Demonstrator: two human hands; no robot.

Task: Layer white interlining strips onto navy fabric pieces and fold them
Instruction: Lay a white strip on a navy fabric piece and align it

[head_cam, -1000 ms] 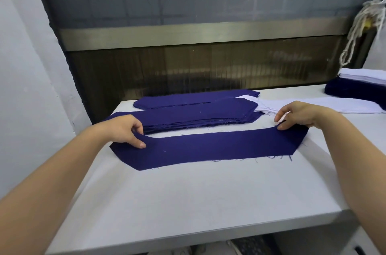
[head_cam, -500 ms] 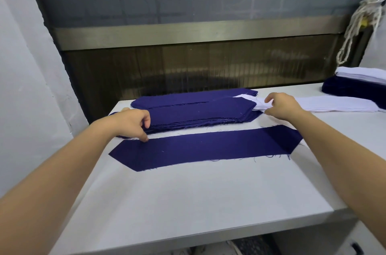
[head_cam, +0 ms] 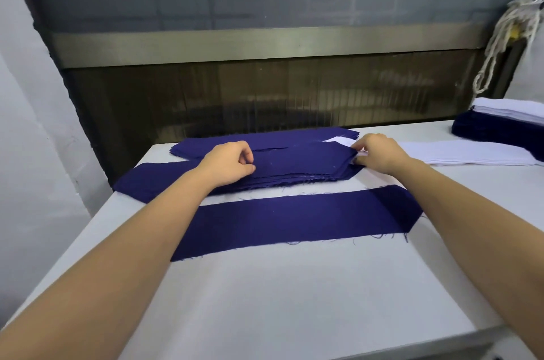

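Observation:
A single long navy fabric piece (head_cam: 294, 218) lies flat across the white table (head_cam: 294, 300) in front of me. Behind it sits a stack of navy pieces (head_cam: 300, 162), and another navy stack (head_cam: 265, 138) lies further back. My left hand (head_cam: 229, 162) is over the near stack with its fingers curled, and I see nothing in it. To the right lies a stack of white interlining strips (head_cam: 471, 153). My right hand (head_cam: 379, 153) pinches the left end of a white strip where it meets the navy stack.
At the far right stands a pile of navy pieces topped with white ones (head_cam: 500, 127). A dark machine opening with a metal bar (head_cam: 265, 44) runs along the table's back edge. A white cord (head_cam: 497, 44) hangs at the upper right. A grey wall is on the left.
Both hands let go of the front navy piece and moved back. The left went onto the navy stack, and the right reached the end of the white strips.

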